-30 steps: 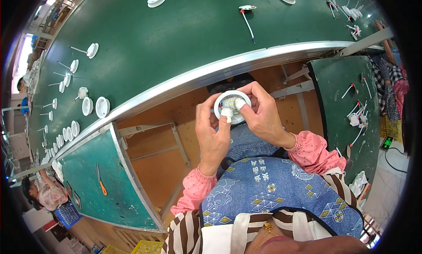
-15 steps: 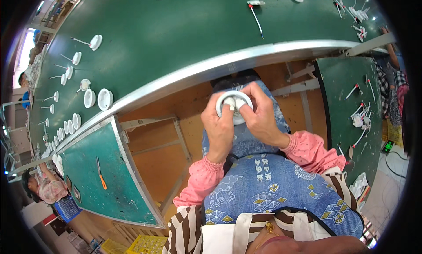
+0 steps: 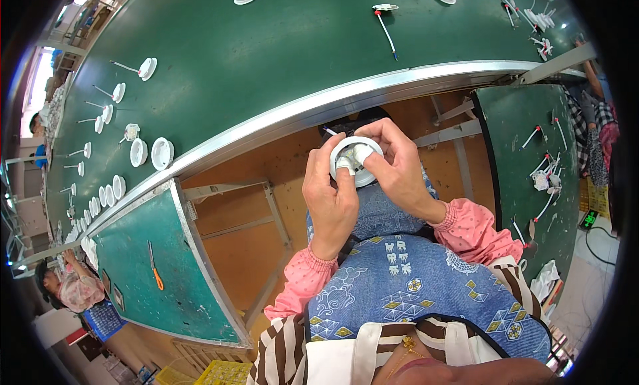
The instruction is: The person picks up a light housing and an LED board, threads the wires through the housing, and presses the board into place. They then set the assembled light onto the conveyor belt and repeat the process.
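Between my two hands, above my lap, I hold a round white housing point(image 3: 335, 160) with a raised rim, its open side facing up. My left hand point(image 3: 331, 202) grips its left side, the thumb pressed inside the ring. My right hand point(image 3: 401, 175) grips the right side, its thumb also inside. Both thumbs wear white tip covers. They hide most of the inside of the housing, though a bit of dark shows between them. A short pale wire end point(image 3: 329, 131) sticks out past the fingers of my left hand.
A long green table point(image 3: 266, 65) with a metal edge lies ahead, bearing round white housings point(image 3: 162, 154) and wired parts point(image 3: 386, 32). Orange-handled scissors point(image 3: 155, 265) lie on the left green board. More wired pieces point(image 3: 547, 178) lie on the right board. A person point(image 3: 70, 285) sits at far left.
The housing has tilted and turned slightly in my hands, and the wire end now shows beyond my left fingers. Both thumbs stay pressed inside it.
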